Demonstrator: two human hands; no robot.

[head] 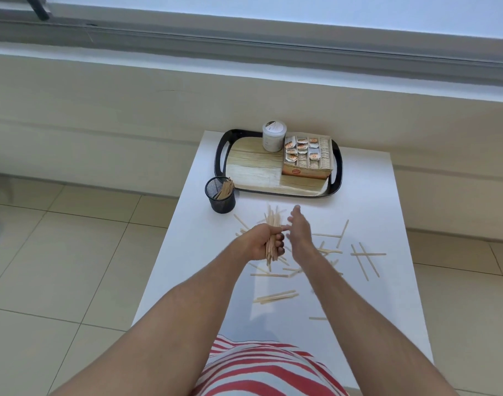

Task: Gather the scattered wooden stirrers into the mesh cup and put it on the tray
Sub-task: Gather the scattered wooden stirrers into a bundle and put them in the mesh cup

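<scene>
My left hand [260, 243] is shut on a thick bundle of wooden stirrers [272, 224], held above the middle of the white table. My right hand [300, 231] hovers right beside the bundle with its fingers apart and empty. Several loose stirrers [364, 257] lie scattered on the table to the right of and below my hands. The black mesh cup [220, 197] stands upright at the table's left edge, just left of the tray, with several stirrers inside. The black-rimmed tray [222, 155] sits at the table's far end.
On the tray stand a white round jar [274, 136] and a cardboard box of sachets [307, 158]; the tray's left half shows bare wood-look surface. The white table [387, 295] is narrow, with tiled floor on both sides and a wall behind it.
</scene>
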